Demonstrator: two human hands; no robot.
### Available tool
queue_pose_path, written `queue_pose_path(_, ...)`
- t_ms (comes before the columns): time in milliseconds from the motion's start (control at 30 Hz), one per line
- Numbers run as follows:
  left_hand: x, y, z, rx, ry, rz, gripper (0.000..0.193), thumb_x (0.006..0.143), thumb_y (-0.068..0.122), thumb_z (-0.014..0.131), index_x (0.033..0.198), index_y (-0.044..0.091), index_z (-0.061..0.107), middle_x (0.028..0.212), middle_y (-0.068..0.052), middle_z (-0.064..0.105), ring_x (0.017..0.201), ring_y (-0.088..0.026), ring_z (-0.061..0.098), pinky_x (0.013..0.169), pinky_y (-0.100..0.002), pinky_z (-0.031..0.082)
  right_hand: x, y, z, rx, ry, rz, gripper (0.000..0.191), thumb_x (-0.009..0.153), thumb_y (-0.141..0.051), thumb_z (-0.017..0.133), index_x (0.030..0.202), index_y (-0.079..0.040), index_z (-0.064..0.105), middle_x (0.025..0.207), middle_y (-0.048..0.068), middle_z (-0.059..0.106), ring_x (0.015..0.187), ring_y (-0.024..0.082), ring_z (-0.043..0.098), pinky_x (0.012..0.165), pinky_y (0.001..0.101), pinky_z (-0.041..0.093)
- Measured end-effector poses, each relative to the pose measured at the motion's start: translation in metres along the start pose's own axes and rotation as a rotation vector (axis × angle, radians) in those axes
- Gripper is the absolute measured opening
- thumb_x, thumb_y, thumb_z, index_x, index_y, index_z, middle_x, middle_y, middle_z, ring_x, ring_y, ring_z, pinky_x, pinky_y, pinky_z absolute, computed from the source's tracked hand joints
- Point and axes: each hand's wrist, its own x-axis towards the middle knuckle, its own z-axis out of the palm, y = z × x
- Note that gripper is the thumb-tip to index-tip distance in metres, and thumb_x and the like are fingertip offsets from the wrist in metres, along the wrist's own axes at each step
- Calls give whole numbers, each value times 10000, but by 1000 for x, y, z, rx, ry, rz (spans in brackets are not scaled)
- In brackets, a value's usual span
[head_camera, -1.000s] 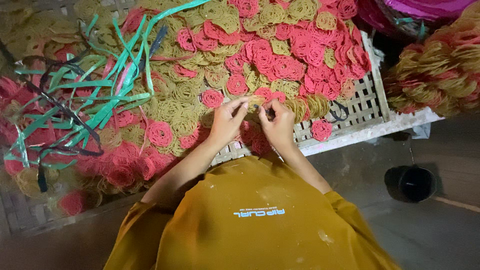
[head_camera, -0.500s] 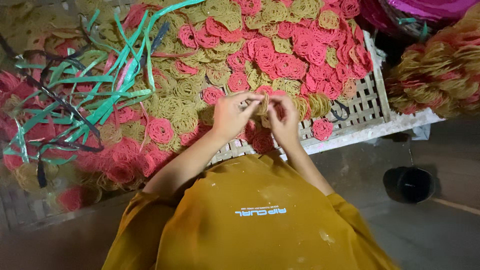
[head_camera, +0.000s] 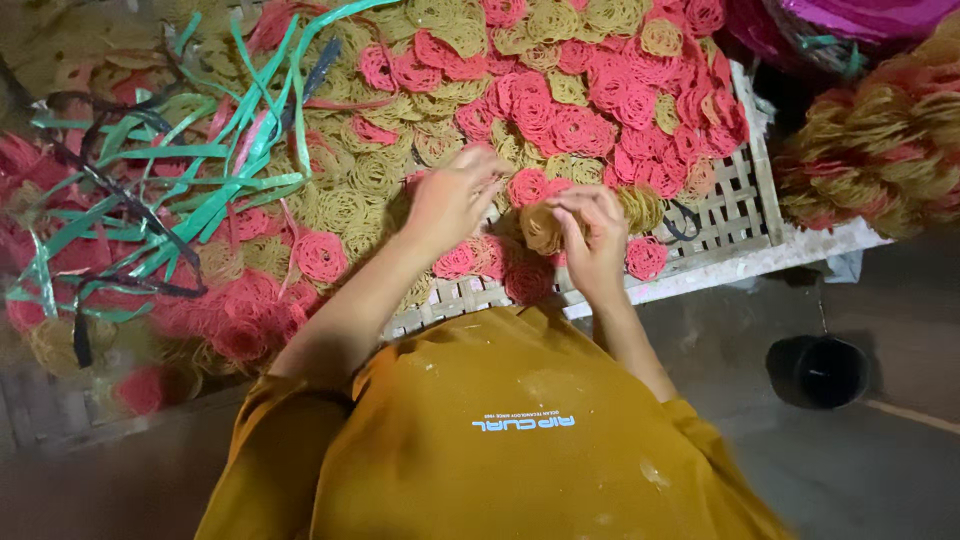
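Pinched in right hand: small yellow lacy noodle-like disc, held just above woven bamboo tray, among pink and yellow discs of same kind. Left hand curled beside it, fingers near disc's edge; whether touching, cannot tell. Probably light, brittle, crumbly; best taken gently by rim. Green plastic strips further left.

A flat woven bamboo tray carries everything, and its bare lattice shows at the right end. Left of this bare part, pink noodle rounds and yellow noodle rounds lie directly on the tray, touching and overlapping. Further left, green plastic strips lie loose over the rounds. Under the tray's near edge a white board shows.
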Motion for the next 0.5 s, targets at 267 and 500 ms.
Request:
queue_pose_path(267,-14,-48,18,594,-315,-55,489,841,-3,607,1313,115,660,1479,-197,446,1394,-380,375,1124,-515,363,3,11,-7,316,-247,237,95,999,-10,638,1029,-11,729,947,48,697,858,102,624,785,257,500)
queue_pose_path(500,-4,-39,-4,539,-465,-258,335,901,46,634,1234,40,670,1487,-167,449,1392,-326,380,1190,-481,343,-8,24,11,381,-150,351,83,984,-30,707,1044,10,747,884,25,664,819,72,581,741,243,466)
